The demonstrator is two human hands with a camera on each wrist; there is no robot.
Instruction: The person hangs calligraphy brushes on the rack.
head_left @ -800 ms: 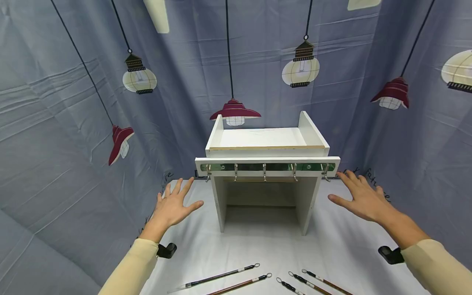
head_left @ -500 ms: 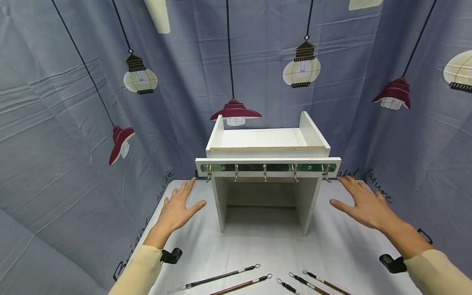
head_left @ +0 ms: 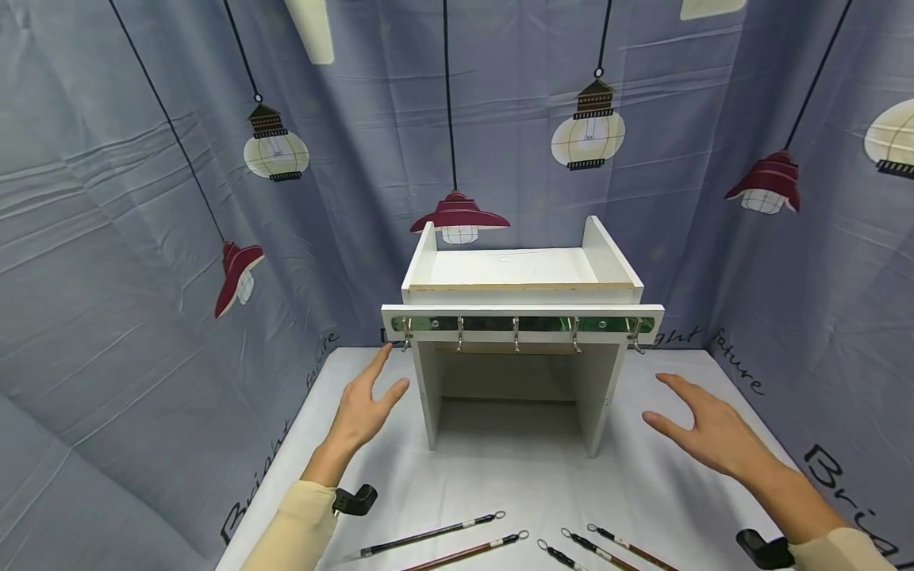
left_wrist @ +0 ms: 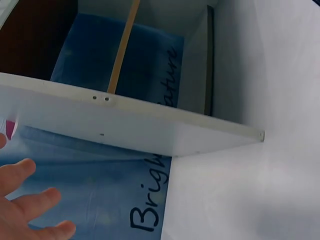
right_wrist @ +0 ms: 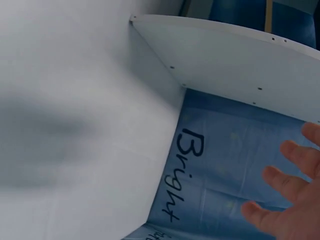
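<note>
Left hand near left end of hook rail, right hand right of white shelf unit on table. Fingers spread, both empty. I judge step pre-grasp; next move calls for closing inward.

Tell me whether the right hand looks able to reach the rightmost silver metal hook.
Probably yes: the empty right hand hovers near that silver metal hook, and nothing visible stands between them.

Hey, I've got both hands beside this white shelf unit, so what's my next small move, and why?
Perhaps lower your right hand toward the rightmost looped rod: it and your left hand look empty, the rod lies in front of the shelf unit, and the hooks are bare.
</note>
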